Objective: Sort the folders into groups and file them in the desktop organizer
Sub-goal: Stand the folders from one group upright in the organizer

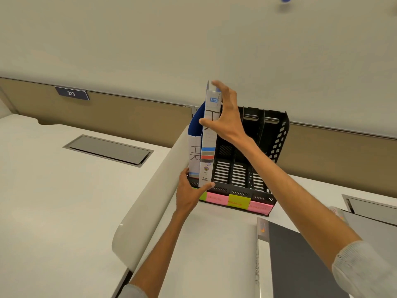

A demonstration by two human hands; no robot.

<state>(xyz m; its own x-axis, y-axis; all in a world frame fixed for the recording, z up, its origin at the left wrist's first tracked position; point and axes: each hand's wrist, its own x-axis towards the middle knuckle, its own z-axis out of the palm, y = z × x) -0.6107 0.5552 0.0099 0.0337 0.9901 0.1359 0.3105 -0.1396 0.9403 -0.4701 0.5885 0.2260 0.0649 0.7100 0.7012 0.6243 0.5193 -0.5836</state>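
— What are you seeing on your end?

— My right hand [225, 117] grasps the white binder [208, 138] high on its spine, thumb on the front and fingers spread round the top edge. The binder stands upright at the left end of the organizer [277, 134], touching the HR folder [194, 153] on its left. I cannot tell whether the two share one slot.

— And the other hand?

— My left hand [190, 191] is curled round the organizer's front-left corner, thumb across the binder's foot.

— Materials?

— The organizer is black slotted plastic with thin upright dividers. The binder is glossy white card with blue, red and grey stripes. The folder has a curved blue top.

— Any writing?

— "SRS" on a blue tag, "A/4" lower down, and "HR" handwritten. My thumb covers part of the binder's handwritten mark. Pink and green sticky notes [238, 200] line the front lip, their scribbles illegible. A number plate [72, 94] reads "213".

— Anything cut off?

— A dark grey folder [300, 265] lies flat at lower right, running out of view.
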